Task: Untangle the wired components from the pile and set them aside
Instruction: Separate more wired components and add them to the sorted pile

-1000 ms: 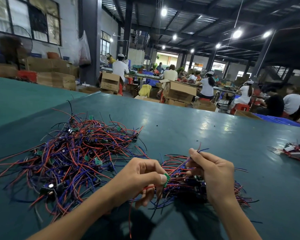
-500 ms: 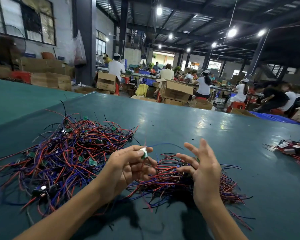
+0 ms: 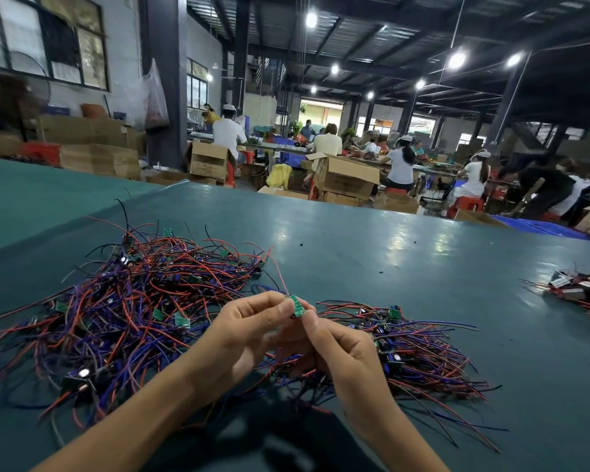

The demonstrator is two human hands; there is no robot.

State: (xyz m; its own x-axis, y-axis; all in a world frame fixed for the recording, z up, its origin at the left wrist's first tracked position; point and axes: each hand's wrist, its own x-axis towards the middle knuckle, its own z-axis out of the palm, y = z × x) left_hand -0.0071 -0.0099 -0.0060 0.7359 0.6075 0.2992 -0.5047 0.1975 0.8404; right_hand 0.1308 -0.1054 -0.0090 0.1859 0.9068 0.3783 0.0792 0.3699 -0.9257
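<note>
A big tangled pile [image 3: 123, 301] of red, blue and black wires with small green boards lies on the teal table at the left. A smaller, straighter bundle [image 3: 419, 349] of the same parts lies to the right of my hands. Between the two heaps, my left hand [image 3: 242, 332] and my right hand [image 3: 341, 352] both pinch one small green board [image 3: 297, 306] held above the table. A red wire and a blue wire run from that board back toward the big pile.
The teal table [image 3: 389, 267] stretches far ahead and to the right. A third small heap [image 3: 583, 294] of wired parts sits at the right edge. Beyond the table are cardboard boxes, red stools and seated people working.
My right hand, open half a second ago, has closed in and now pinches the green board together with my left hand. Both hands have come together at the centre.
</note>
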